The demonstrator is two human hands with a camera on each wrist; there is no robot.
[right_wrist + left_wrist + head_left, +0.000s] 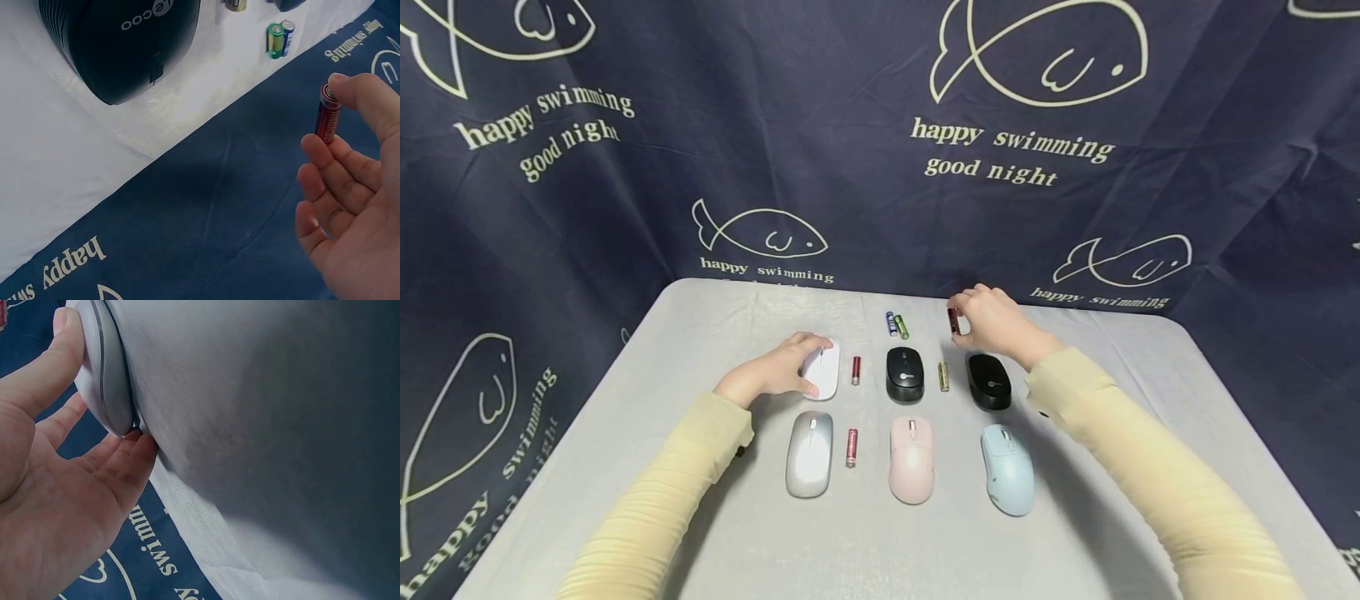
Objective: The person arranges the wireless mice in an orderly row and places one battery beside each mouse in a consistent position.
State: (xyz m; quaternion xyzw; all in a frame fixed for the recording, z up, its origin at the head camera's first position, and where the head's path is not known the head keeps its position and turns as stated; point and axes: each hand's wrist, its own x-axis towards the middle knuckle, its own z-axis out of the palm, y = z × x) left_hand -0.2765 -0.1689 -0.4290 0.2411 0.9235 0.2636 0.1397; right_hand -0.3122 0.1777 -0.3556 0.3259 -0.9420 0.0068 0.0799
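My left hand (781, 367) grips a white computer mouse (824, 372) at the back left of the table. In the left wrist view, the thumb lies on one side of the mouse (103, 369) and fingertips touch its end. At the back right, my right hand (997, 325) pinches a dark red battery (953, 321) end to end. The right wrist view shows the battery (328, 114) between thumb and fingers, raised near the table's far edge. Nearest below that hand is a black mouse (989, 382).
A blue battery (891, 323) and a green one (902, 326) lie side by side. Red batteries (856, 370) (852, 447) and a gold battery (943, 376) lie between mice. Another black mouse (905, 374), a silver (810, 454), a pink (912, 460) and a light blue mouse (1008, 470) stand in rows.
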